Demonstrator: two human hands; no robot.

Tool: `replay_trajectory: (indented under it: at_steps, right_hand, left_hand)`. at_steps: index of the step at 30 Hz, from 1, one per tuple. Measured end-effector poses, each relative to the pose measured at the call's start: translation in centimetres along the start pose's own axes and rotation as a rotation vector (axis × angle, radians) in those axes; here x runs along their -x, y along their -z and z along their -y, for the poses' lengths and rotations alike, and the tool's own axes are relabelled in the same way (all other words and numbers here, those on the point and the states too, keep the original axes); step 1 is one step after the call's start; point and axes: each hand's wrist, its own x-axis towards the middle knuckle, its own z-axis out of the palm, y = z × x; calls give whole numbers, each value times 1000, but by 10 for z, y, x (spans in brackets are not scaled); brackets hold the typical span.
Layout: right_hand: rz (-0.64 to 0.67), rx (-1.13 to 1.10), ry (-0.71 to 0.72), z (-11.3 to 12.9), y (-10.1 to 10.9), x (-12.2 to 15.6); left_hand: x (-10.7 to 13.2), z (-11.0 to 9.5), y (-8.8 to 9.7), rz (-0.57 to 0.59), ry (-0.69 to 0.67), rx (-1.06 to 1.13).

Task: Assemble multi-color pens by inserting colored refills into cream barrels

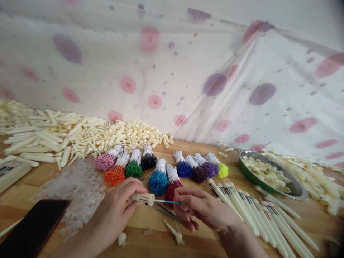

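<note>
My left hand [122, 204] is closed around a short cream plastic pen part [143, 198] with slots, its wide end turned right. Pinched in my right hand [201, 208] is a thin pen refill [166, 201], blue toward the fingers and white toward the pen part. The white end meets the part's open end; how deep it sits I cannot tell. Below the refill, thin dark strips [168, 212] run toward my right fingers; their kind is unclear. Just beyond my hands stand a light-blue refill bundle [158, 182] and a dark-red refill bundle [174, 183].
Several more coloured refill bundles [135, 165] stand behind. Multicolour pens [252, 211] lie in a row at right, beside a green-sided metal bowl [245, 172]. Cream pen parts [129, 134] are heaped at the back left. Small translucent pieces [77, 190] and a phone [34, 227] lie left.
</note>
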Motion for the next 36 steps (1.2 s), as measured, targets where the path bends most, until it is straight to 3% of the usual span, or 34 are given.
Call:
replay_trajectory:
  at_steps: [11, 14, 19, 21, 29, 36]
  right_hand:
    - [-33, 153, -61, -1, -23, -6]
    - [-136, 311, 79, -4, -38, -8]
    - [-377, 922, 364, -9, -53, -8]
    - [-417, 1051, 456, -12, -53, -9]
    - [-574, 1218, 816, -20, -53, -15]
    - [-576, 1214, 843, -24, -49, -13]
  left_hand:
    - [2, -12, -2, 20, 35, 13]
    - [2, -14, -2, 25, 73, 22]
    - [-1, -19, -1, 21, 125, 92]
    - [0, -20, -1, 18, 143, 119]
    - [5, -21, -3, 56, 221, 192]
    - [4, -24, -2, 71, 287, 262]
